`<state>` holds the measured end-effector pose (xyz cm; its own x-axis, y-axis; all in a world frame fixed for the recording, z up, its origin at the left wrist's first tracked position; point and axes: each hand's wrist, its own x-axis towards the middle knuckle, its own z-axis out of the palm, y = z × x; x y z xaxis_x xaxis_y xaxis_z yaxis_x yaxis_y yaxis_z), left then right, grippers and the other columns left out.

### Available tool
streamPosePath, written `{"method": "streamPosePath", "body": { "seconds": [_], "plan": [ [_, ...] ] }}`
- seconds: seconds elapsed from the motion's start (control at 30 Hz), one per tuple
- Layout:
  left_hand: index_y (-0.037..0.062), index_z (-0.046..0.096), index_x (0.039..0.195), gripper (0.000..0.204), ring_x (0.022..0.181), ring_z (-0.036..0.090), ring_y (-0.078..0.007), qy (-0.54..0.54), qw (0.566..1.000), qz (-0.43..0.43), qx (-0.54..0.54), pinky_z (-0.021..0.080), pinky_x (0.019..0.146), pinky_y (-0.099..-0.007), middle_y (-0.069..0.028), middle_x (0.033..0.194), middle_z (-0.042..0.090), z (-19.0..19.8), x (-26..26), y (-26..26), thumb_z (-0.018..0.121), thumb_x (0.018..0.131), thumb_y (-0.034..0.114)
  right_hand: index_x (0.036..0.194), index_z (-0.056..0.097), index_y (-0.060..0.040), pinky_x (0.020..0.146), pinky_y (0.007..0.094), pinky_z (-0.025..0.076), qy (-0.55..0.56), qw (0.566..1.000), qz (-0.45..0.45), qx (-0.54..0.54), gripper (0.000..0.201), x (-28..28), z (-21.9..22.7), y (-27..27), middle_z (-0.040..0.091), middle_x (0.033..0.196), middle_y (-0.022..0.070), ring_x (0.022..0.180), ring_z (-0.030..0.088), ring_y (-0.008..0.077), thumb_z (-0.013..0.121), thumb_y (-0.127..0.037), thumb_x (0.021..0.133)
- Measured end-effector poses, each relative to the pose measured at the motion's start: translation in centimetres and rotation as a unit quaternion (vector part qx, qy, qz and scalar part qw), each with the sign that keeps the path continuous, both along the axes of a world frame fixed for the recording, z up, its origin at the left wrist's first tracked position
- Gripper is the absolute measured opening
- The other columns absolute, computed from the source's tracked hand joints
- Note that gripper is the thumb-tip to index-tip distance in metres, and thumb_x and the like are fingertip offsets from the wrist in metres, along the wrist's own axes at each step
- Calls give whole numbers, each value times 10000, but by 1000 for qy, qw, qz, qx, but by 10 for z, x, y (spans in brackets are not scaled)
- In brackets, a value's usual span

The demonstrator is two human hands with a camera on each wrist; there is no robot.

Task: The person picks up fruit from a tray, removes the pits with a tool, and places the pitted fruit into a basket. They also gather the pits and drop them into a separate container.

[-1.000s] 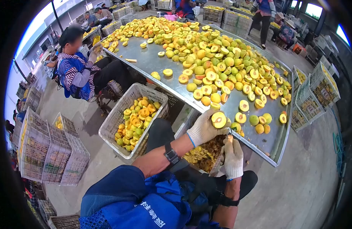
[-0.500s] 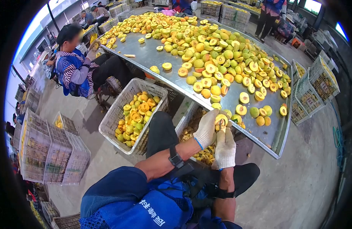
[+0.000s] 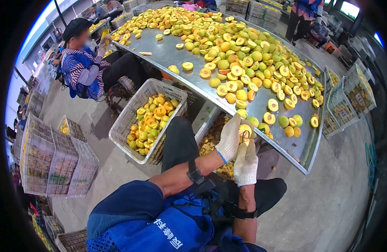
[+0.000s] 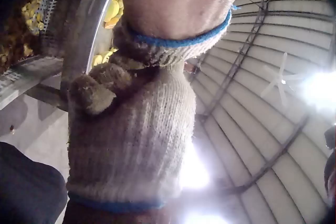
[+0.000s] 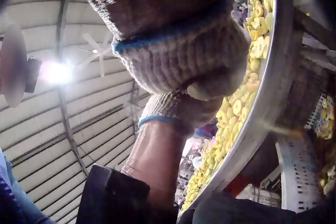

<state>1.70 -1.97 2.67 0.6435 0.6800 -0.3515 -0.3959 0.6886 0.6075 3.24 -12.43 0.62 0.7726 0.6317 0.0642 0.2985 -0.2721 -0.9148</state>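
Note:
Both hands wear white knitted gloves and meet at the table's near edge. In the head view the left hand (image 3: 230, 140) grips a halved yellow fruit (image 3: 245, 128), cut face up. Close against it, the right hand (image 3: 245, 164) pinches a small tool whose curved metal loop (image 3: 246, 135) lies at the middle of that cut face. In the left wrist view the right glove (image 4: 131, 145) shows below the left cuff; the fruit is hidden there. The right wrist view shows the right glove (image 5: 184, 56) above the left one (image 5: 186, 109), the tool out of sight.
Halved fruits (image 3: 252, 56) are heaped on a metal table (image 3: 193, 82). A crate of fruit pieces (image 3: 118, 133) stands left of the knees, and another crate (image 3: 207, 126) with scraps sits under the hands. Stacked crates (image 3: 59, 164) stand far left; a seated person (image 3: 86, 75) works at the table's left.
From one second ago, the right hand has moved up and left to the fruit, bringing the tool's loop onto its cut face. Over the last half second both hands have stayed close together.

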Motion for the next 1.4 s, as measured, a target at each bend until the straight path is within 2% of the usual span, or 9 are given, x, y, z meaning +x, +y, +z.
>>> {"method": "streamPosePath", "body": {
  "seconds": [0.37,0.77,0.9,0.97,1.0,1.07,1.2,1.27,1.4],
  "plan": [
    [-2,638,1002,541,704,672,-251,-18,997,-74,22,595,670,-389,-153,860,680,9,-10,0,326,1119,424,1181,552,23,700,349,509,-39,996,27,78,233,4,-18,-6,650,934,125,813,601,154,471,-168,1075],
    [3,601,989,479,620,658,-235,34,998,-16,58,575,569,-372,-155,846,671,18,-8,-8,326,1105,377,1403,485,62,717,329,504,-66,993,48,82,398,7,-22,-9,659,1079,159,873,599,122,460,-170,1081],
    [-14,618,958,469,615,642,-197,55,993,-29,101,556,580,-335,-127,821,667,12,-6,-6,383,1093,369,1309,527,55,691,335,505,-14,998,39,50,331,11,-30,-13,653,939,128,788,608,153,474,-180,1082],
    [-19,626,941,463,612,634,-184,48,988,-46,136,550,583,-322,-119,812,665,14,-6,-3,413,1087,364,1114,558,-7,560,300,469,-320,936,114,91,204,22,-43,-12,568,748,45,613,559,135,476,-192,1089],
    [-23,635,928,457,607,626,-178,54,988,-66,131,548,586,-318,-116,810,667,20,-6,-3,441,1080,361,1114,558,-7,560,300,469,-319,936,113,92,204,20,-47,-12,568,748,45,613,559,135,476,-192,1089],
    [-27,643,915,452,602,617,-171,60,986,-85,127,545,589,-314,-114,808,668,24,-9,-1,470,1074,359,956,507,-108,419,271,373,-76,986,104,109,185,16,-55,-13,446,628,-29,464,446,101,462,-216,1099],
    [-36,670,905,462,612,631,-177,18,972,-133,194,527,590,-300,-118,738,667,16,-14,9,501,1066,363,934,493,-166,347,256,291,50,982,115,137,206,6,-37,-15,427,598,-51,409,386,63,452,-263,1111],
    [-37,680,862,488,616,637,-180,-1,962,-142,232,522,591,-297,-119,701,660,12,-14,13,503,1066,370,993,551,-70,540,303,450,279,947,110,113,31,4,-23,-20,521,813,9,680,554,136,559,-86,1018],
    [-25,670,682,544,641,655,-206,-29,891,-171,420,528,648,-327,-129,667,675,-2,-9,27,487,1047,336,928,534,-176,362,244,274,506,839,147,132,243,7,-14,-23,422,628,-46,434,379,64,472,-327,1109]
  ]
}}
